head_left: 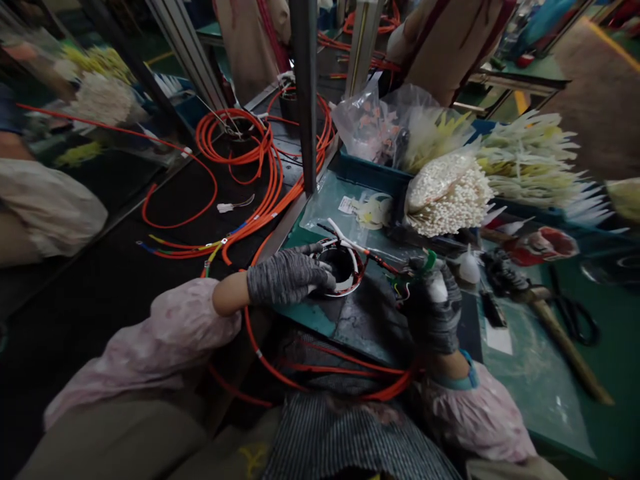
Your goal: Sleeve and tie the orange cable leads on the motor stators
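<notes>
Fingers (318, 273) of the gloved left hand (285, 275) bent over the left rim of a black-and-white ring (350, 289), mid-frame, touching it; firmness of the pinch impossible to tell. Right of centre, gloved right hand (434, 310) curled closed around a green-and-white piece (438, 288), too dark to identify. Between them, thin wires (383, 262) running out from the ring. Apparently at a wiring step, ring steadied on one side, finer handling on the other; for the next move, a steady ring and some slack in those wires probably needed. At bottom centre, an orange cable (395, 389) looped near the lap, a likely snag. At right, a wooden-handled tool (570, 343), crowding that side. Farther, upper right of centre, a bundle of white-tipped sticks (447, 197) by a blue tray (373, 170). Toward upper left, a cable coil (264, 150) beside a dark upright post (303, 100), possibly in the way of any reach across. At the top edge, a co-worker's beige clothing (253, 47).
</notes>
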The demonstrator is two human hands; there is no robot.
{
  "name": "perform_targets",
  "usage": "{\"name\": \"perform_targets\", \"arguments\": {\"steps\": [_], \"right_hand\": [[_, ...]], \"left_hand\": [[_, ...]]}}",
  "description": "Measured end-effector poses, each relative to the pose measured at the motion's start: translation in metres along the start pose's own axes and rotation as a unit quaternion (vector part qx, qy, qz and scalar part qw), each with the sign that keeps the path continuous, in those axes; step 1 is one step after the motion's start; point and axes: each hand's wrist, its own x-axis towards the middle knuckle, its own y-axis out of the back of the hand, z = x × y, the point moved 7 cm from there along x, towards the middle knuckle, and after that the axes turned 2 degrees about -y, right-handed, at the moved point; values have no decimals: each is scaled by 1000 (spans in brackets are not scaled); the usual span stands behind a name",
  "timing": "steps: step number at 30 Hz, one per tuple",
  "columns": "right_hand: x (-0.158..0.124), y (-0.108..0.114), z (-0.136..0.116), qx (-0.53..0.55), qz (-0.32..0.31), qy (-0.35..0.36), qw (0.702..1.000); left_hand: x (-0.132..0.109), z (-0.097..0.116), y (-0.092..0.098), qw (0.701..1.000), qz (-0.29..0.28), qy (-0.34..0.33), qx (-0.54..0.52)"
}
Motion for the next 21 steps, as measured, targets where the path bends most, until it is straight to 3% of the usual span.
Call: {"name": "perform_targets", "arguments": {"steps": [6,9,12,15,18,21], "right_hand": [[-6,-7,-14,6,3,-7,1000],[-12,-21,-41,-36,-13,65,997],[-19,-53,-63,-94,-113,160,976],[-30,-90,-63,-214,-216,249,919],[-39,-119,-47,-401,-272,301,822],[-45,-134,-37,-515,-298,323,737]], "left_hand": [[4,17,10,996,-32,70,-35],[7,25,12,996,2,86,-17],[7,30,10,994,16,83,63],[0,31,8,993,1,78,87],[-13,26,22,997,17,67,-34],[-27,-8,47,968,67,168,-175]]}}
